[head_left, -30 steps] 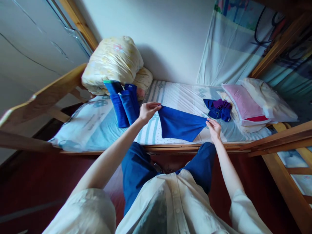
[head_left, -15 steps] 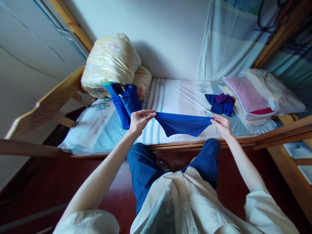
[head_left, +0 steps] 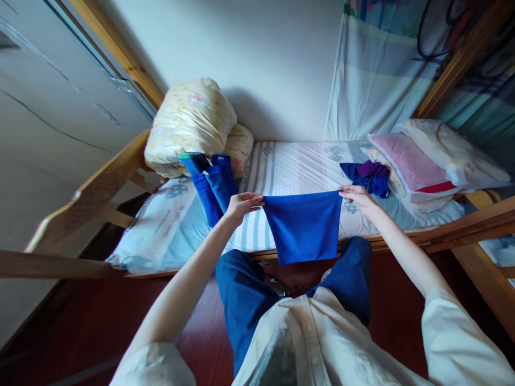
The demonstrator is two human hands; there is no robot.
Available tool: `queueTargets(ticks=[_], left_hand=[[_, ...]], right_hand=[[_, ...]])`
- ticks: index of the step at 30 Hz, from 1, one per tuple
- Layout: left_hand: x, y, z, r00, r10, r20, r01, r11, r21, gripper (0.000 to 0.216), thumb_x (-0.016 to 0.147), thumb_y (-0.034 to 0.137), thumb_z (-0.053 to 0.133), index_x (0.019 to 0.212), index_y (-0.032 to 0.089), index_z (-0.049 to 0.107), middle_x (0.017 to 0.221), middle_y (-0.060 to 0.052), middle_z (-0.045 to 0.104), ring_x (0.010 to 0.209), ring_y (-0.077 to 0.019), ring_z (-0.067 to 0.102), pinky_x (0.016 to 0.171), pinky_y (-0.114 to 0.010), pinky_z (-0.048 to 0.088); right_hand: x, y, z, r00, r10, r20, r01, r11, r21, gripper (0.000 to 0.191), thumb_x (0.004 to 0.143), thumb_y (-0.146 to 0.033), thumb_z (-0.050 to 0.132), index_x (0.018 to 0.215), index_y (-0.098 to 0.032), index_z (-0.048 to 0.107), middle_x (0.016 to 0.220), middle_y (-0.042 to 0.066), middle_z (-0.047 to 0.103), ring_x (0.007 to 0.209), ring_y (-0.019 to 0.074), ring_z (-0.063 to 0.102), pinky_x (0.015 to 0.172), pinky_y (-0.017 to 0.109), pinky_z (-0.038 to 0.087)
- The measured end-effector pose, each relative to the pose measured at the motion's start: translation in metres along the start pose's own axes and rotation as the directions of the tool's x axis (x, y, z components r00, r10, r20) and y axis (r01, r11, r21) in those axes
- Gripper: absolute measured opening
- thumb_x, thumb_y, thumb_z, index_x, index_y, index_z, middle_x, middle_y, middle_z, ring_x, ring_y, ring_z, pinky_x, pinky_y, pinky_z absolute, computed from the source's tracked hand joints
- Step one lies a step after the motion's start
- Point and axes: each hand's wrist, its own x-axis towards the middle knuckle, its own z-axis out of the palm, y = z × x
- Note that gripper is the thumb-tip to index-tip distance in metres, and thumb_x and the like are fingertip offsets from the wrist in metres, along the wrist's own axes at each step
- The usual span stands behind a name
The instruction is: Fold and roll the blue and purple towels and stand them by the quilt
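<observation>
A blue cloth (head_left: 306, 228) hangs stretched between my two hands above the bed's front edge, its lower edge dropping past the bed's side. My left hand (head_left: 243, 206) pinches its upper left corner. The upper right corner is pinched in my right hand (head_left: 357, 196). Behind my left hand, several rolled or folded blue cloths (head_left: 215, 185) lie on the bed against a quilt. Beyond my right hand rests a crumpled heap of dark blue and purple cloth (head_left: 369, 176).
A bundled yellowish quilt (head_left: 192, 124) sits at the bed's left end. To the right lie a pink pillow (head_left: 410, 161) and a plastic-covered bundle (head_left: 453, 147). Wooden rails (head_left: 475, 219) border the bed; a sheet-covered mattress (head_left: 295, 166) spans between. A curtain (head_left: 362, 91) hangs behind.
The blue cloth, earlier swung up and foreshortened, now hangs down flatter with more of it showing. My hands have come slightly closer together, and the view has tilted a little upward.
</observation>
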Motion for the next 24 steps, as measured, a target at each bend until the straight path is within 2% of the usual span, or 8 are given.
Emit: queueTargets(ticks=[2,6,10,13,16,18,21,24], left_hand=[[0.023,-0.001,0.010,1.000,0.003,-0.027,-0.003,1.000,-0.015,0.044,0.049,0.033,0.096,0.078,0.013,0.070,0.071,-0.007,0.073,0.070,-0.0205,0.074,0.067,-0.029,0.060],[0.067,0.016,0.027,0.992,0.076,-0.098,-0.074,0.997,0.020,0.036,0.056,0.029,0.092,0.076,0.014,0.067,0.070,-0.005,0.071,0.067,-0.0188,0.072,0.074,-0.033,0.062],[0.090,0.038,0.030,0.952,0.266,-0.152,-0.265,0.964,0.030,0.040,0.062,0.037,0.087,0.091,0.014,0.070,0.079,-0.009,0.074,0.079,-0.0243,0.074,0.082,-0.041,0.061],[0.089,0.034,0.024,0.896,0.415,-0.155,-0.410,0.910,0.063,0.052,0.065,0.049,0.084,0.104,0.016,0.071,0.090,-0.013,0.077,0.086,-0.0264,0.075,0.084,-0.041,0.060],[0.076,0.008,0.015,0.863,0.489,-0.124,-0.455,0.860,0.230,0.057,0.068,0.056,0.079,0.110,0.018,0.073,0.093,-0.013,0.078,0.090,-0.0266,0.074,0.085,-0.038,0.058],[0.066,-0.021,0.009,0.869,0.485,-0.100,-0.429,0.838,0.338,0.058,0.069,0.057,0.076,0.112,0.017,0.074,0.092,-0.012,0.079,0.091,-0.0255,0.072,0.082,-0.035,0.056],[0.051,-0.073,0.004,0.918,0.396,-0.038,-0.342,0.835,0.431,0.055,0.071,0.053,0.073,0.111,0.015,0.075,0.088,-0.010,0.079,0.081,-0.0221,0.068,0.075,-0.031,0.053],[0.037,-0.129,0.003,0.970,0.240,0.035,-0.220,0.808,0.546,0.043,0.074,0.042,0.073,0.109,0.017,0.076,0.088,-0.009,0.080,0.076,-0.0213,0.065,0.077,-0.032,0.052]], right_hand=[[0.026,0.000,0.009,0.999,0.010,-0.040,-0.011,0.999,-0.037,0.032,0.062,-0.028,0.090,0.090,-0.015,0.079,0.081,0.006,0.075,0.063,0.0095,0.059,0.050,0.018,0.036],[0.071,-0.010,0.028,0.979,-0.069,-0.192,0.042,0.989,-0.139,0.022,0.067,-0.017,0.081,0.088,-0.013,0.077,0.085,0.007,0.077,0.073,0.0141,0.066,0.063,0.022,0.049],[0.098,-0.024,0.035,0.916,-0.332,-0.225,0.285,0.933,-0.218,0.023,0.072,-0.017,0.071,0.095,-0.013,0.076,0.093,0.008,0.078,0.086,0.0179,0.071,0.079,0.027,0.054],[0.101,-0.016,0.034,0.848,-0.489,-0.202,0.444,0.866,-0.231,0.023,0.076,-0.023,0.066,0.095,-0.015,0.076,0.098,0.009,0.078,0.084,0.0177,0.070,0.078,0.028,0.053],[0.092,0.015,0.033,0.855,-0.495,-0.156,0.444,0.853,-0.273,0.019,0.077,-0.025,0.064,0.089,-0.017,0.076,0.096,0.008,0.079,0.080,0.0177,0.068,0.071,0.027,0.052],[0.081,0.047,0.033,0.883,-0.453,-0.120,0.402,0.864,-0.304,0.017,0.076,-0.025,0.063,0.084,-0.018,0.076,0.093,0.007,0.079,0.077,0.0177,0.067,0.070,0.027,0.051],[0.061,0.104,0.037,0.929,-0.364,-0.070,0.323,0.887,-0.330,0.018,0.076,-0.025,0.061,0.079,-0.018,0.077,0.090,0.008,0.080,0.074,0.0186,0.067,0.075,0.030,0.054],[0.040,0.164,0.043,0.971,-0.239,-0.020,0.218,0.915,-0.338,0.019,0.076,-0.024,0.060,0.078,-0.018,0.078,0.090,0.009,0.080,0.084,0.0229,0.071,0.083,0.034,0.057]])
